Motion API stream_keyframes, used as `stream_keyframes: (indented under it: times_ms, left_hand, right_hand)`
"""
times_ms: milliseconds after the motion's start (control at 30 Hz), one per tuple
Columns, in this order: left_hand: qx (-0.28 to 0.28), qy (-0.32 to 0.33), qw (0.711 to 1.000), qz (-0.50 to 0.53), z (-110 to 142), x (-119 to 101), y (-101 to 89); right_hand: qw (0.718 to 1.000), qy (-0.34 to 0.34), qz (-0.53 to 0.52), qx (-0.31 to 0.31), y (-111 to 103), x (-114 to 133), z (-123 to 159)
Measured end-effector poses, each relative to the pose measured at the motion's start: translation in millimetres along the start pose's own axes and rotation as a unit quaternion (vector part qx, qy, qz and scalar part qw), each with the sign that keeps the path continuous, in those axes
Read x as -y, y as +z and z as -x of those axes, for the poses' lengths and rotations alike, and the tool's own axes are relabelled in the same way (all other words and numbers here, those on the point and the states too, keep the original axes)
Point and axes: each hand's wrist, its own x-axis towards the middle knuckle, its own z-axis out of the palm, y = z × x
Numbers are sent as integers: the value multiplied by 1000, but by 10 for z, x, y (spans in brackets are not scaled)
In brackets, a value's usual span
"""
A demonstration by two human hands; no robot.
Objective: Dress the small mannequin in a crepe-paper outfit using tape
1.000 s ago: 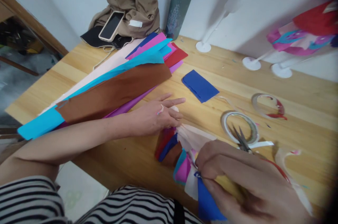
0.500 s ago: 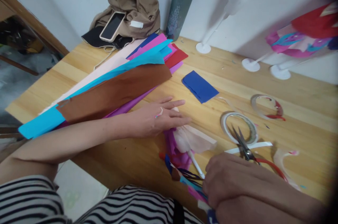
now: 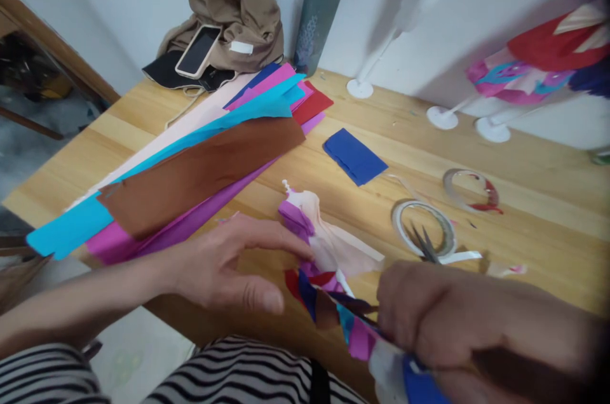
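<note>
Multicoloured paper strip (image 3: 361, 337) slanted from far left to near right over the near table (image 3: 410, 143), clasped by the right hand (image 3: 429, 315), fingertips hidden, blue end (image 3: 422, 385) cut off; left hand (image 3: 219, 264) spread loosely.

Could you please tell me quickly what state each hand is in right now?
Left hand: open, thumb spread, fingertips by the purple-and-pale bundle; contact unclear.
Right hand: closed, holding the strip of coloured pieces.

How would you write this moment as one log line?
left hand: open, near wrapped figure | right hand: holding multicoloured paper strip | table: scissors over tape roll, blue paper
</note>
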Motion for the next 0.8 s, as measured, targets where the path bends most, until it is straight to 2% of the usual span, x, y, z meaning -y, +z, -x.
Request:
stream_keyframes:
  times_ms: [67, 167, 300, 433, 533, 667, 800]
  left_hand:
    - [-18, -76, 994, 81, 36, 19, 117]
    - [-80, -160, 970, 164, 10, 101, 281]
    - [-109, -199, 941, 250, -29, 139, 382]
    - [-118, -228, 909, 329, -67, 29, 368]
    - [-151, -258, 888, 351, -136, -34, 325]
    - [-170, -298, 872, 350, -236, 18, 271]
    - [-167, -332, 856, 359, -296, 114, 262]
  right_hand:
    - [999, 20, -28, -10, -5, 65, -103]
    - [998, 51, -37, -30, -15, 103, -197]
    - [995, 93, -25, -36, -79, 74, -207]
    - [986, 145, 19, -74, -185, 45, -310]
    - [966, 228, 24, -117, -232, -37, -518]
    - [954, 289, 32, -78, -258, -265, -793]
    - [942, 329, -5, -68, -267, -470, -887]
